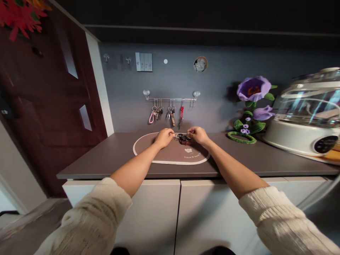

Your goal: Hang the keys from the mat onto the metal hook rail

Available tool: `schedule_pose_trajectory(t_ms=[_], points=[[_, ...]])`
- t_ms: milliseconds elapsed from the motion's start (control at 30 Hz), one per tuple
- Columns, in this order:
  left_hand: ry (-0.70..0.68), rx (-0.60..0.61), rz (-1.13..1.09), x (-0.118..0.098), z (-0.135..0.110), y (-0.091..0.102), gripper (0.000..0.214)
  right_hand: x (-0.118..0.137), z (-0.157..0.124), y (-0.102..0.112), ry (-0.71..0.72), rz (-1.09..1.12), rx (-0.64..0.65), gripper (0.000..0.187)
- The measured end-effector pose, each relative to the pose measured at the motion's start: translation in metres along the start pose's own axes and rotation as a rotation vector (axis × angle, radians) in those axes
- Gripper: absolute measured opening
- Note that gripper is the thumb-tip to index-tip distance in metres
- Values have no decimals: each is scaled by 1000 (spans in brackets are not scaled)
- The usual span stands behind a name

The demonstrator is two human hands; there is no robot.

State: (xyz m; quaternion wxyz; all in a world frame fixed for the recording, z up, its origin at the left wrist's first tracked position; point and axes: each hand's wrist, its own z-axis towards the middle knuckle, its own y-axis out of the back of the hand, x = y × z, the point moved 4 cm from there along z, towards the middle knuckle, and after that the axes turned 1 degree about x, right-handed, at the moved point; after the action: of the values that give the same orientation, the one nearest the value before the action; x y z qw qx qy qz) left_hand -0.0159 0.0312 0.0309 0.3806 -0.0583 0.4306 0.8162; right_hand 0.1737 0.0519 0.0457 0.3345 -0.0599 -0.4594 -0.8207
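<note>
A bunch of keys point(184, 137) with dark heads is spread between my two hands, low over the brown oval mat point(162, 156). My left hand point(164, 137) pinches its left end, with the fingertips closed on a small metal part. From the other side my right hand point(199, 135) pinches the bunch's right end between thumb and fingers. Beneath the dark keys shows something brown, too small to make out. Behind the hands, a clear wall rail point(171, 99) carries key rings point(157, 110), more keys point(170, 113) and a red strap point(182, 112).
Purple flowers point(253, 90) on a green ring base point(241, 138) stand to the right on the counter point(106, 159). Beside them is a white appliance point(294, 136) with a clear cover. A dark red door point(53, 106) is at the left, and a dark cabinet overhangs above.
</note>
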Motion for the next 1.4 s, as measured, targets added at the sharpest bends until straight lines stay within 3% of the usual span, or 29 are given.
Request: schedule_pose_trajectory(t_ms=[233,600,1100,1400], points=[[-33,54,32,-6,-2,-2,14,3,2,-11,92,-269,101,18],[-32,52,38,-7,-2,-1,14,7,4,-13,120,-304,122,14],[-39,8,11,-11,-1,2,14,23,4,3,134,-91,125,9],[-58,-85,-108,-18,2,8,12,41,-1,17,227,121,27,15]])
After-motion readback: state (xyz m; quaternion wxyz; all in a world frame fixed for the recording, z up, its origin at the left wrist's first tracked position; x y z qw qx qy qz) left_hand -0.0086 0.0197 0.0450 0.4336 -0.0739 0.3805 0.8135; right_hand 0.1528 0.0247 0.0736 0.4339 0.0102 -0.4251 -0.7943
